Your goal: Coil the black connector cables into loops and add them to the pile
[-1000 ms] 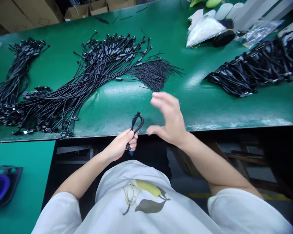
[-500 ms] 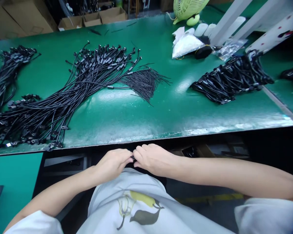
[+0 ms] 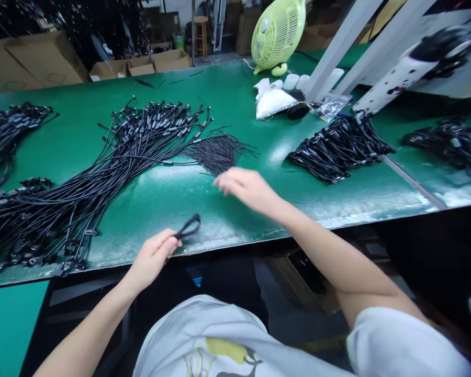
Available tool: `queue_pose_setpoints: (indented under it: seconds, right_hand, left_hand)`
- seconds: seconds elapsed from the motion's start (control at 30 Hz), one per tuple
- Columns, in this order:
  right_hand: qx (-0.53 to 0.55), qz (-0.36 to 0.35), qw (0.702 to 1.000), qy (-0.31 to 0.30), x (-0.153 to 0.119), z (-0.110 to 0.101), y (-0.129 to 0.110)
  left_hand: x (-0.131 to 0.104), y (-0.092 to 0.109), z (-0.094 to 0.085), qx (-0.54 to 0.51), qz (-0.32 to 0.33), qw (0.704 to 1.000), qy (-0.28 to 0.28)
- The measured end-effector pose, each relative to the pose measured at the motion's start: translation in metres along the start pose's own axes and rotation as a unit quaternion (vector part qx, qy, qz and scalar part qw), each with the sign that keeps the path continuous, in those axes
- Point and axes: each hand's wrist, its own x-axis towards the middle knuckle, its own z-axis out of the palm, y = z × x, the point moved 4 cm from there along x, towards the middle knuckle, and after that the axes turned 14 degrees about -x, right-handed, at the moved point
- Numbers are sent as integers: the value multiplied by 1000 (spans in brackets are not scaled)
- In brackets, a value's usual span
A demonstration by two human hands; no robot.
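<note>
A looped black cable (image 3: 191, 226) sticks out of my left hand (image 3: 156, 255), whose fingers are pinched around it above the table's front edge. My right hand (image 3: 248, 189) hovers over the green table (image 3: 172, 199), at the near edge of a pile of thin black ties (image 3: 215, 151); its fingers are slightly blurred and whether they hold anything is too unclear to tell. Left of the ties, a large spread of black cables (image 3: 113, 162) with small connectors reaches to the table's front left. Bundled, folded cables (image 3: 339, 148) lie to the right of my right hand.
Another cable bunch (image 3: 8, 133) lies far left, and more dark cables (image 3: 453, 141) far right. At the back stand a green fan (image 3: 278, 34), a white bag (image 3: 273, 102) and slanted white posts (image 3: 339, 50). Cardboard boxes (image 3: 47, 60) are behind the table.
My hands have separated. The left has moved up and left with the looped cable now visible; the right has reached forward to the ties. The view has tilted up.
</note>
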Motion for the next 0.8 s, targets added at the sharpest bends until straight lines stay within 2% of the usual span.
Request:
queue_pose_setpoints:
  seconds: [0.03,0.07,0.1,0.17,0.27,0.4,0.53,0.7,0.8]
  right_hand:
    - [-52,96,993,46,15,0,25]
    - [-105,160,980,62,28,4,45]
    - [-149,190,969,58,40,11,60]
    - [-201,201,958,36,55,28,76]
    - [-220,203,953,51,57,41,80]
    - [-237,188,951,60,50,41,78]
    - [-243,178,951,65,46,36,76]
    - [-235,221,937,134,30,23,69]
    - [-220,250,931,152,21,14,71]
  left_hand:
    - [4,-4,-3,-62,0,998,33]
    - [7,-9,-3,-128,0,990,57]
    - [10,-13,-1,-190,-3,979,70]
    - [15,-19,7,-284,-14,955,80]
    - [17,-20,16,-349,-21,933,87]
    - [17,-17,21,-360,-20,929,79]
    - [15,-16,22,-357,-12,931,75]
    - [10,-19,20,-357,-3,931,74]
    - [7,-20,21,-375,-7,924,73]
